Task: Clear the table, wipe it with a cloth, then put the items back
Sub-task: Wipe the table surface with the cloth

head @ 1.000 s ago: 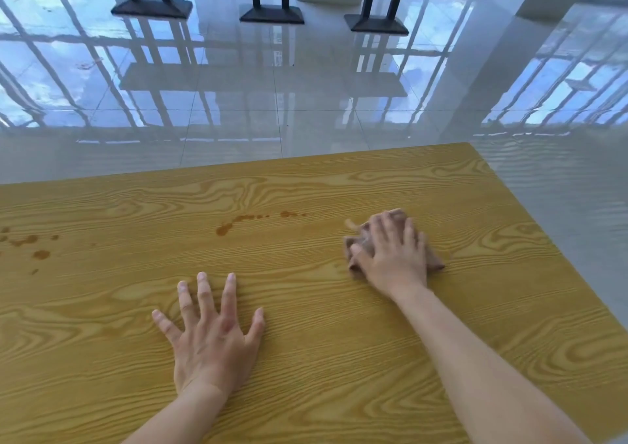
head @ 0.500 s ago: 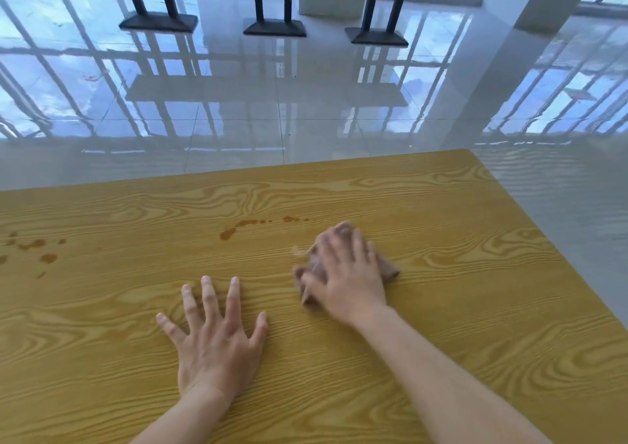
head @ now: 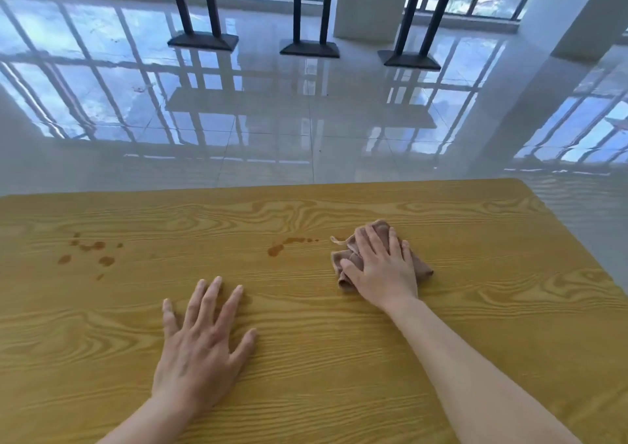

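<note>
Head view: a glossy tiled floor (head: 306, 130) mirrors window frames beyond the wood-grain tabletop (head: 475, 324). The left hand (head: 200, 345) lies flat on the tabletop near the front, fingers straight and spread, its grip apart and holding nothing. The right hand (head: 382, 273) presses a crumpled brown cloth (head: 343, 260) right of centre, fingers straight, its grip not curled round it. Brown stains (head: 276, 249) sit just left of the cloth; more spots (head: 91, 246) lie well to the left.

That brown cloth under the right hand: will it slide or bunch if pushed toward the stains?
Likely floppy: the cloth lies crumpled under the right hand. Probably slides easily on the smooth table, though its loose edges may bunch.
</note>
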The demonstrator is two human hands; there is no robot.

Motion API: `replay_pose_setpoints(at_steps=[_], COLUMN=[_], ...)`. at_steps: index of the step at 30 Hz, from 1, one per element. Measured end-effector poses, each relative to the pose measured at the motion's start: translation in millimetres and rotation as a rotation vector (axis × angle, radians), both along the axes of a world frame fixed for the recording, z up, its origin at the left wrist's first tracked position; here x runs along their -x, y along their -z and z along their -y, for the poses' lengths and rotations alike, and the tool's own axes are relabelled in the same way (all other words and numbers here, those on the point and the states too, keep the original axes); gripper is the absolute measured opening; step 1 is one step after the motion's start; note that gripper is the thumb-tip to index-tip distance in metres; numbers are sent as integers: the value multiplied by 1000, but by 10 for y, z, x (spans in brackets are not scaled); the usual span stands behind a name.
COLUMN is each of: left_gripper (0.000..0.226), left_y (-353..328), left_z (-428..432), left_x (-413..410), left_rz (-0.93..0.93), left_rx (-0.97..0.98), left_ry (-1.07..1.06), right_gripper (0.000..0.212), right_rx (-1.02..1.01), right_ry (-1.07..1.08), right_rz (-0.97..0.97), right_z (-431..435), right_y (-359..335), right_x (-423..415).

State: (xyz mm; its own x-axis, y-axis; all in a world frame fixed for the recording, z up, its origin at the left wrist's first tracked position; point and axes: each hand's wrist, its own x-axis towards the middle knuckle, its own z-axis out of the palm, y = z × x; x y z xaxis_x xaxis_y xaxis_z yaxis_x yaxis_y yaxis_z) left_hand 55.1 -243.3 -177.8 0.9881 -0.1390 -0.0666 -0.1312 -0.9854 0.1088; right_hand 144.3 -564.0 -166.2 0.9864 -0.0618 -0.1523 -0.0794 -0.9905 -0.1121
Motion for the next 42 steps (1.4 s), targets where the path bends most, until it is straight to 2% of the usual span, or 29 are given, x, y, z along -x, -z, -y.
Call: replay_pose_setpoints(at_steps=[3,5,8,10,12,14,17,19,20,22,25,27,29,31,33,35,37,40,42], left_gripper=[79,78,77,76,76,76,76,77,77,76,76,76,76,76,76,76,75,75,75], left_y=[2,-10,-16,-14,-27,-28,-39,-56,-34,-19,-16,-17,-16,-9,-11,6,16,15,9], left_z=[15,4,15,18,27,18,-9,-9,-7,24,49,61,47,29,35,45,30,32,49], left_x=[11,-16,-4,-13,-14,-11,8,-6,-7,-3,2,-4,-10,0,0,-17,-10,-4,-9], left_rz=[0,7,-18,0,-10,-6,14,17,13,5,-1,22,17,21,22,19,8,16,17], left_rx=[-16,-9,-13,1,2,-5,2,-12,-10,-3,4,15,16,21,15,13,11,17,32], left_ry=[19,12,29,12,8,0,1,8,0,4,7,5,5,6,5,7,18,5,-3], right_gripper=[75,73,74,75,77,77,77,77,76,76,77,75,73,72,71,72,73,71,69], right_rx=[9,31,45,45,18,10,-3,-12,10,74,13,-7,-35,-25,-7,1,26,-45,-46], right_ry=[-376,-402,-176,37,131,3,-342,-421,-421,-295,89,139,-92,-396,-556,-533,-405,-121,-80], right_rz=[75,71,0,-37,-87,-68,49,75,52,38,-64,-91,-60,18,99,68,44,-21,-65], right_z=[-87,100,321,209,-10,-225,-328,-164,-19,205,83,-183,-419,-511,-412,-225,-225,-580,-812], right_y=[85,84,-9,-61,-110,-107,35,67,80,41,-133,-171,-121,-17,72,73,16,-97,-132], right_x=[652,885,422,-93,-435,-351,503,983,967,581,-331,-632,-483,103,711,769,399,-418,-678])
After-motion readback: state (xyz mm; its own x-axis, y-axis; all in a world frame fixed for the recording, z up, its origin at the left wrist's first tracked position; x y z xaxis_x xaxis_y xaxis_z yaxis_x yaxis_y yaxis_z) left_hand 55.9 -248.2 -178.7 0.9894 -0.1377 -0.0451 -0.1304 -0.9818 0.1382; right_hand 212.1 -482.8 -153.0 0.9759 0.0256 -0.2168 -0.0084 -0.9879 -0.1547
